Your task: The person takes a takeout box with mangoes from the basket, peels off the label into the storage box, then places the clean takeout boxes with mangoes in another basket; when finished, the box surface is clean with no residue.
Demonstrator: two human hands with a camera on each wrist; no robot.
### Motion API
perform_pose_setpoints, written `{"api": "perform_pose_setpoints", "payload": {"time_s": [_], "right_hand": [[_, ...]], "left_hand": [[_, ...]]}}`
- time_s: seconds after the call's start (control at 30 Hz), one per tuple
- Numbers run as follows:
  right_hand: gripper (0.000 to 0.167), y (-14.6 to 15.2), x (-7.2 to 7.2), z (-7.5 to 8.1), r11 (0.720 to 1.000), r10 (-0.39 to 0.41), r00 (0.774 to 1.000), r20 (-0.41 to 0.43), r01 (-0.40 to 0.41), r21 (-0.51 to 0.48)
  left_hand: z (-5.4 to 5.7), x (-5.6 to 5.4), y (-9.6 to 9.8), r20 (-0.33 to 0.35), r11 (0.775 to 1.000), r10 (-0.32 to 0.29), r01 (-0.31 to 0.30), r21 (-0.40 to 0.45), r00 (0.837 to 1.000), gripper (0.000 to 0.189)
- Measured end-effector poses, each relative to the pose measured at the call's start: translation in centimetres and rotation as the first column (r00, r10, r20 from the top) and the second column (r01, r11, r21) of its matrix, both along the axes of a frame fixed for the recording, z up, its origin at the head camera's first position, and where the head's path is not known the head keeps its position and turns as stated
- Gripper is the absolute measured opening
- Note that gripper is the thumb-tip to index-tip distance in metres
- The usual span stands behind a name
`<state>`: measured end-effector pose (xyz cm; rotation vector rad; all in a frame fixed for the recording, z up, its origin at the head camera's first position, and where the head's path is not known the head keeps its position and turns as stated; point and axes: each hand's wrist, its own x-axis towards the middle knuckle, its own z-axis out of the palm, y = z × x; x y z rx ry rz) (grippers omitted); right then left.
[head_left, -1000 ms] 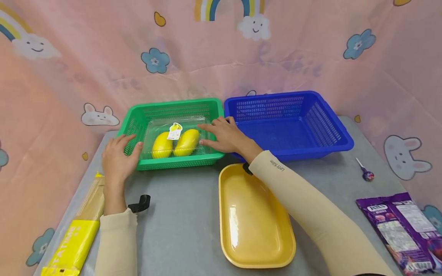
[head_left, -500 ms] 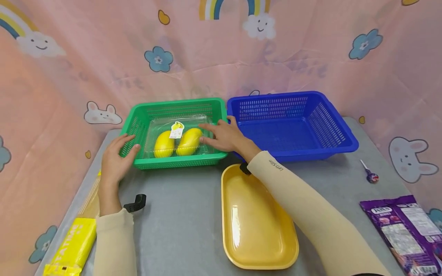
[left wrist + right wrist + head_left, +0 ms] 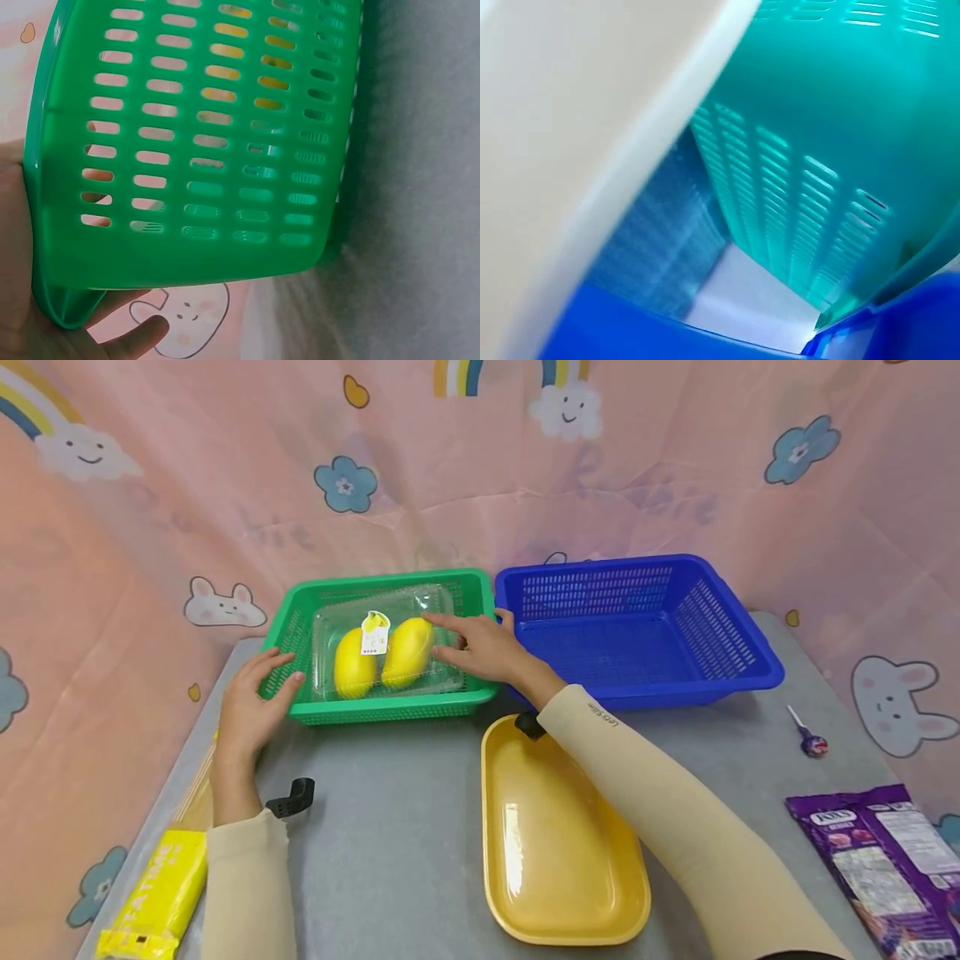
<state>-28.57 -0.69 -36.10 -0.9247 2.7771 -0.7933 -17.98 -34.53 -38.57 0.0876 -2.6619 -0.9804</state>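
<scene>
Container [image 3: 379, 665] of clear plastic, holding yellow mangoes [image 3: 408, 653], is set in the green basket [image 3: 393, 711], long axis left to right, right end angled away. It is touched by the right hand's [image 3: 486, 647] extended fingers; the left hand [image 3: 251, 706] is spread at the basket's rim, nothing gripped. Since half a second ago, its far right corner has been shifted back.

Head view looks forward and down over the desk [image 3: 382, 860]. Both wrist views face, close up, the same green basket [image 3: 202, 261].
</scene>
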Motion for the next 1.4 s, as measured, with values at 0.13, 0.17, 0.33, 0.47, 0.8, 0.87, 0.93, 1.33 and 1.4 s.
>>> {"api": "perform_pose_setpoints", "payload": {"time_s": [0.13,0.17,0.33,0.47,0.8,0.87,0.93,1.33,1.4], "right_hand": [[0.052,0.2,-0.1,-0.2,0.992,0.000,1.000,-0.015,-0.002,-0.127],[0.051,0.3,-0.1,-0.2,0.989,0.002,1.000,-0.022,-0.006,-0.149],[0.048,0.6,0.0,-0.3,0.974,0.012,0.998,-0.058,-0.024,-0.227],[0.044,0.8,0.0,-0.4,0.962,0.012,0.996,-0.092,-0.037,-0.272],[0.036,1.5,0.7,-0.2,0.933,-0.069,0.996,-0.053,0.045,-0.356],[0.035,1.7,0.8,-0.2,0.927,-0.085,0.995,-0.056,0.058,-0.372],[0.034,1.9,1.0,-0.2,0.917,-0.095,0.994,-0.056,0.066,-0.392],[0.033,3.1,2.4,0.7,0.852,-0.092,0.996,-0.013,0.072,-0.518],[0.033,3.4,2.7,1.0,0.837,-0.100,0.995,0.005,0.086,-0.541]], "left_hand": [[0.2,0.0,-0.3,0.045,1.000,-0.019,0.020,-0.004,0.999,0.052],[0.3,0.0,-0.4,0.056,1.000,-0.026,0.026,-0.005,0.998,0.053],[0.6,0.3,-1.0,0.093,0.998,-0.068,0.067,0.010,0.993,0.054],[0.7,0.4,-1.2,0.092,0.995,-0.096,0.094,0.025,0.991,0.053],[0.4,0.3,-1.1,0.090,0.993,-0.099,0.093,0.069,0.991,0.054],[0.4,0.4,-1.1,0.097,0.993,-0.098,0.091,0.076,0.991,0.055],[0.3,0.5,-1.1,0.095,0.993,-0.098,0.091,0.078,0.991,0.054],[0.1,0.4,-1.0,0.077,0.993,-0.092,0.085,0.082,0.993,0.053],[0.1,0.5,-1.0,0.078,0.993,-0.086,0.080,0.082,0.993,0.053]]}}
